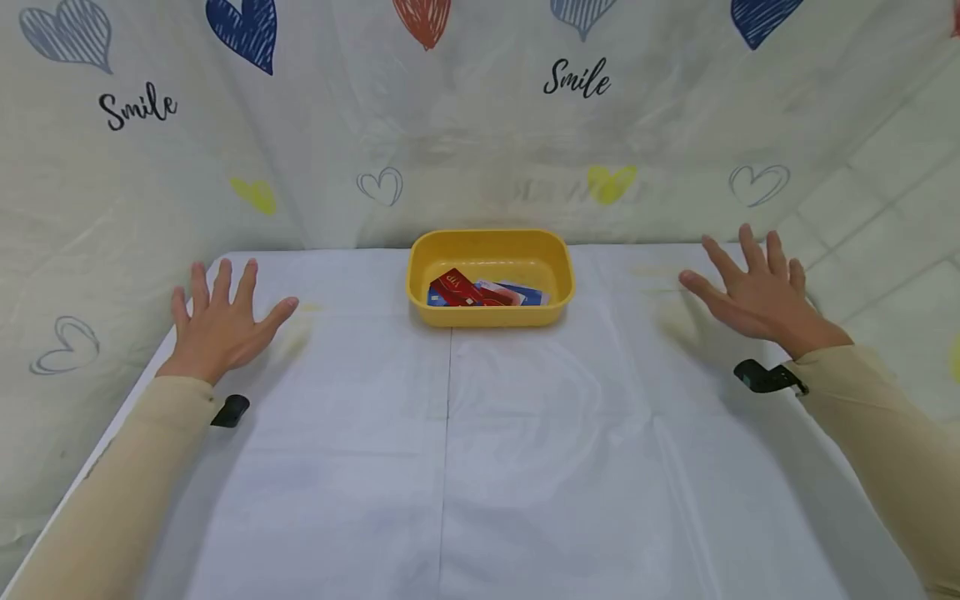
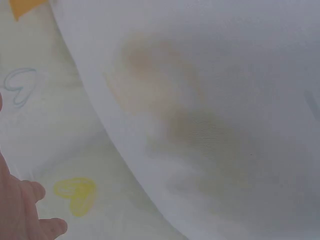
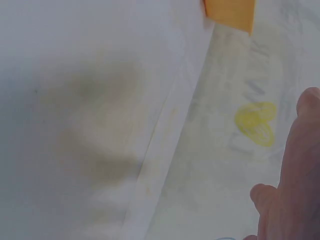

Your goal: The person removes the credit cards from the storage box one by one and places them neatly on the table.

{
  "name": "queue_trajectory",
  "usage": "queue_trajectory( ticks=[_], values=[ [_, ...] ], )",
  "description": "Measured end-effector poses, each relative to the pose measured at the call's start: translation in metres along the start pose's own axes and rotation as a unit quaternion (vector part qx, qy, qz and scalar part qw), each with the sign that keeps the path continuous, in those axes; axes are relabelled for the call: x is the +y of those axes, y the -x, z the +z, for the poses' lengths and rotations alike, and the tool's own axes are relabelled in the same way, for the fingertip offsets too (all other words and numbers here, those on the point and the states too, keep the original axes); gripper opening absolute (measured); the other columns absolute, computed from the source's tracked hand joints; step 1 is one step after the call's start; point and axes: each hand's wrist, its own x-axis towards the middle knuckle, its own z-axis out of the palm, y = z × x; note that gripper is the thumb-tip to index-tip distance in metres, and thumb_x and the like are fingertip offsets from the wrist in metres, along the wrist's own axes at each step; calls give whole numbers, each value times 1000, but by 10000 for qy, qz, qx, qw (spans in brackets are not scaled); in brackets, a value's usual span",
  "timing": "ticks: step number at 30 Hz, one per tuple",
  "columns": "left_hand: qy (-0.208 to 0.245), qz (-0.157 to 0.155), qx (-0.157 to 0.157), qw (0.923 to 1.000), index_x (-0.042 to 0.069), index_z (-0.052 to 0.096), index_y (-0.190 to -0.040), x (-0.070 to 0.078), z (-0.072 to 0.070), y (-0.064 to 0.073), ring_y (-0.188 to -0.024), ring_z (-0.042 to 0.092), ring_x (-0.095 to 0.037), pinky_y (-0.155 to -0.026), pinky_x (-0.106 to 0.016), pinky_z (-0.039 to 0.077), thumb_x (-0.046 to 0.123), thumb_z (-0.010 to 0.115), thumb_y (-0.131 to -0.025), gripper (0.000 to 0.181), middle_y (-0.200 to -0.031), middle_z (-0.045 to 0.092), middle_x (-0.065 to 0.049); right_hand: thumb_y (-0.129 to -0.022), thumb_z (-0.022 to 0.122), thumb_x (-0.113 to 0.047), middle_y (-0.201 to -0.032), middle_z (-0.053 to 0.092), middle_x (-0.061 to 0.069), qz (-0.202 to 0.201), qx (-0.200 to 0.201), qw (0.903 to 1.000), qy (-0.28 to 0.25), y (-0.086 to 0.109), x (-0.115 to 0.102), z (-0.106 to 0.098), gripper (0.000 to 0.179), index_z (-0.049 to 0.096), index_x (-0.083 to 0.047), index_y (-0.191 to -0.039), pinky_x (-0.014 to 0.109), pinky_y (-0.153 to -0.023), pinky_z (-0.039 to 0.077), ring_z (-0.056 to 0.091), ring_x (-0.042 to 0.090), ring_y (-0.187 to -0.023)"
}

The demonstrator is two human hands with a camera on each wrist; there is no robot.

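Note:
In the head view a yellow plastic basket [image 1: 491, 317] stands at the table's far edge, between the two hands. Several cards lie in it, among them a red card [image 1: 456, 287] on top and a blue card [image 1: 534, 295] beneath others. To the left of the basket, my left hand [image 1: 221, 325] is spread with straight fingers and holds nothing. My right hand [image 1: 761, 292], its fingers likewise stretched out, is over the table's right side, apart from the basket. Parts of the left hand [image 2: 20, 210] and right hand [image 3: 302, 180] show at the edges of the wrist views.
A white cloth [image 1: 360, 467] with a fold line covers the table. Behind it hangs a pale curtain [image 1: 480, 142] printed with hearts and the word Smile. Each wrist carries a black strap device, such as the right one [image 1: 765, 377]. White tiles [image 1: 892, 200] show at the right.

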Motion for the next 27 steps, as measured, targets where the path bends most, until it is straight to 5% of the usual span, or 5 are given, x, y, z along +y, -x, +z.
queue_trajectory(
  ticks=[27],
  values=[
    [76,208,-16,9998,10,-3,-166,33,-3,-16,-154,-29,-53,-118,-78,-14,86,21,-93,109,-170,-7,-33,-98,21,-81,-166,-36,16,-95,-118,9999,-30,-21,-36,-4,90,-8,-30,-166,86,-110,-11,-36,52,-150]
  ],
)
